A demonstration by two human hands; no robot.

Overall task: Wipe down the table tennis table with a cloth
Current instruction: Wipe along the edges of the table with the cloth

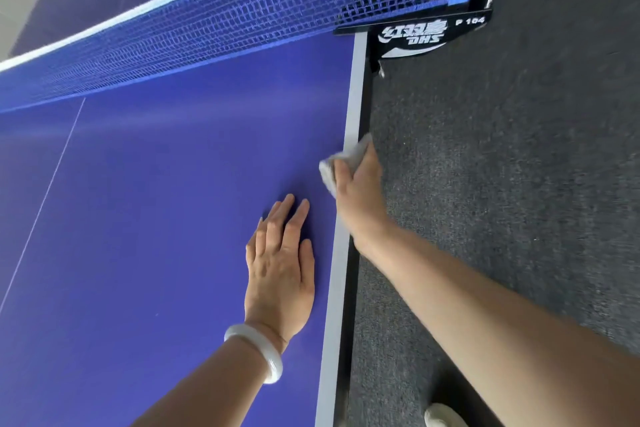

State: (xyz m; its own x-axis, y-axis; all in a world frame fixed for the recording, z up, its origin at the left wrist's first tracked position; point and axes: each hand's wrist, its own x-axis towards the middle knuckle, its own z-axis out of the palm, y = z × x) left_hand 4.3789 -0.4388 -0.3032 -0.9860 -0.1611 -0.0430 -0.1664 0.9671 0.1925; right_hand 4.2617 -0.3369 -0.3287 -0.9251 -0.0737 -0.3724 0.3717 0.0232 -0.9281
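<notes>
The right hand point(356, 191) grips a folded cloth point(341, 163) at the table point(156, 184) edge; the left hand point(280, 267) rests flat and open. The cloth seems soft and light, so bunching it under the palm should give firm hold.

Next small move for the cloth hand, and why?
Probably slide the right hand and its cloth forward along the white edge line toward the net clamp: the cloth sits on that line, the stretch ahead reaches the clamp, and the left hand rests flat on the blue top, off that path.
</notes>
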